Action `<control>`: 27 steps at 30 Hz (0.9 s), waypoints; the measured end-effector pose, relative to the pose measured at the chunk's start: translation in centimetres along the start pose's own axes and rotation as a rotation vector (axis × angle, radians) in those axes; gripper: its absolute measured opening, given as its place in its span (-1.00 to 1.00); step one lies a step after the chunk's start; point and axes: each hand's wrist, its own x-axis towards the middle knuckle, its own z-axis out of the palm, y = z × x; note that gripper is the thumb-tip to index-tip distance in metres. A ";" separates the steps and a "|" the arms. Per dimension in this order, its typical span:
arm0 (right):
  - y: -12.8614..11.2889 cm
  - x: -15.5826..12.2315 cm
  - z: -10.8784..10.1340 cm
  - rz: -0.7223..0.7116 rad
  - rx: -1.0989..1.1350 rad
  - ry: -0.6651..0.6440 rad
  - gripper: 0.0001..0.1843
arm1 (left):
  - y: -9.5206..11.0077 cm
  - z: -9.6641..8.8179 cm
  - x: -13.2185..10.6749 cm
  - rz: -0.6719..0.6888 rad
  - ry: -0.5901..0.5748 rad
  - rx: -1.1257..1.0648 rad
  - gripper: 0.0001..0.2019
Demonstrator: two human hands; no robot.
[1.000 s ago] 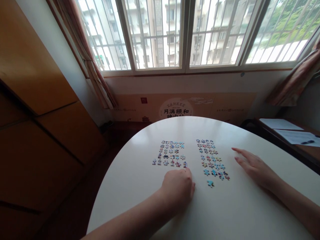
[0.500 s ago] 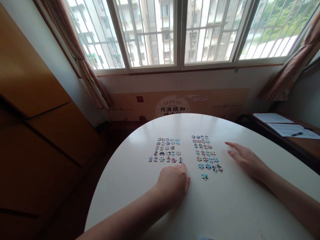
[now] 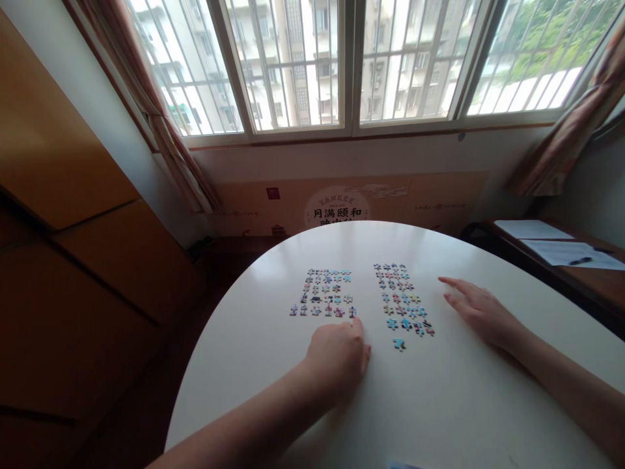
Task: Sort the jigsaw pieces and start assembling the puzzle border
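Observation:
My left hand (image 3: 336,352) rests low over the white round table (image 3: 454,404). Its index fingertip touches a jigsaw puzzle piece (image 3: 352,312) at the right end of the nearest row in the left group. The thumb stands apart from that finger, and the other fingers are curled and partly hidden. Lying flat to the right of the other group, my right hand (image 3: 481,312) has its fingers stretched out and holds nothing. The left group of puzzle pieces (image 3: 316,299) and the right group (image 3: 400,299) lie in loose rows. One blue piece (image 3: 399,344) sits apart, nearer me.
A bluish edge of something (image 3: 403,465) shows at the bottom of the view. On the right, a dark wooden table (image 3: 598,280) bears paper sheets (image 3: 551,251) and a pen (image 3: 581,260). Wooden cabinets (image 3: 97,267) stand at left, and a printed panel (image 3: 385,202) lies beyond the table.

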 end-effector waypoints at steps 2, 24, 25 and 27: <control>0.1 0.0 0.0 -0.003 -0.002 0.000 -0.46 | 0.0 0.0 0.0 -0.001 -0.001 0.002 -0.46; -0.4 0.1 -0.4 -0.014 -0.006 0.026 -0.49 | -0.1 0.2 0.1 0.010 0.007 0.048 -0.54; -0.5 0.1 -0.5 -0.020 -0.002 0.028 -0.49 | -0.1 0.2 0.1 0.019 0.017 0.059 -0.57; -0.8 0.1 -0.9 -0.015 0.016 0.044 -0.50 | 0.0 0.3 0.3 0.031 0.029 0.089 -0.60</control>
